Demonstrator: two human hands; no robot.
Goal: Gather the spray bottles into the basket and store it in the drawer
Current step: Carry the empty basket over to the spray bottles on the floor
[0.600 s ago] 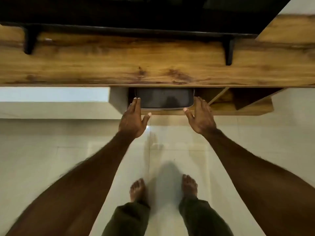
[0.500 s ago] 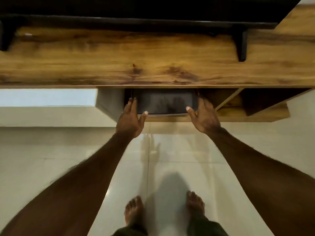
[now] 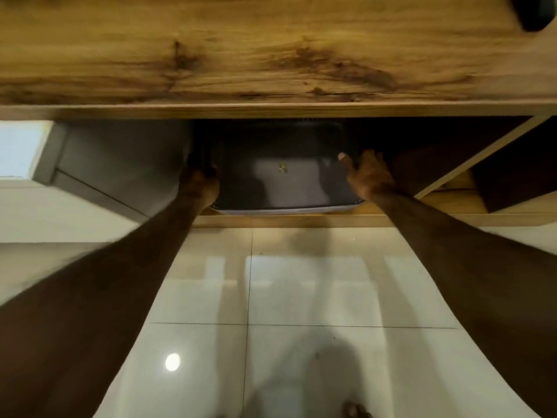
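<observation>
A dark grey plastic basket (image 3: 286, 188) sits in the open wooden compartment (image 3: 301, 221) under the wide wooden top (image 3: 271, 55). Its far half lies in shadow beneath the top. My left hand (image 3: 199, 183) is curled around the basket's left rim. My right hand (image 3: 367, 176) grips the right rim, thumb over the inner edge and fingers hidden behind the side. The part of the basket's floor that shows looks bare, and no spray bottles are in view.
A grey panel (image 3: 120, 167) stands left of the compartment. To the right, wooden dividers (image 3: 470, 155) form further dark sections. Glossy white floor tiles (image 3: 301, 297) lie below, and the toes of one foot (image 3: 355, 410) show at the bottom edge.
The view has dropped closer to the compartment. Both hands have reached further in, from the basket's front corners to its side rims, and closed on them.
</observation>
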